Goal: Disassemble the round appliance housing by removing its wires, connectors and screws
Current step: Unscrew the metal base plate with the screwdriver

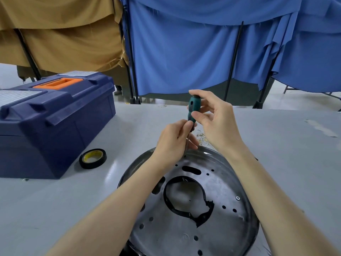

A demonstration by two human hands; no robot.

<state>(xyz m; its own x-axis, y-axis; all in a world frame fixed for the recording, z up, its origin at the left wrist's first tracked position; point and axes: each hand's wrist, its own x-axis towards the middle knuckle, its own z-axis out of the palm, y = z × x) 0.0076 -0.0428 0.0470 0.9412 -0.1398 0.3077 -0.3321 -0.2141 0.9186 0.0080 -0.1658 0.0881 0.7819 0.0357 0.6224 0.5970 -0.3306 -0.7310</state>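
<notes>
While both hands grip the screwdriver (191, 111) upright, the round housing (193, 209) lies just beneath them.

Screwdriver (191, 112) tip hidden behind my left grip (173, 143). Housing (227, 237) near rim cut off by the bottom edge, my forearms cover its left part. Bits (202, 138) on worktop (276, 145) too small to tell.

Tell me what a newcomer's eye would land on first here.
First the two hands meeting mid-frame: the right hand grips a green screwdriver upright while the left hand pinches its shaft. Below them lies the round metal housing, one screw on its right. A big blue toolbox sits left.
</notes>
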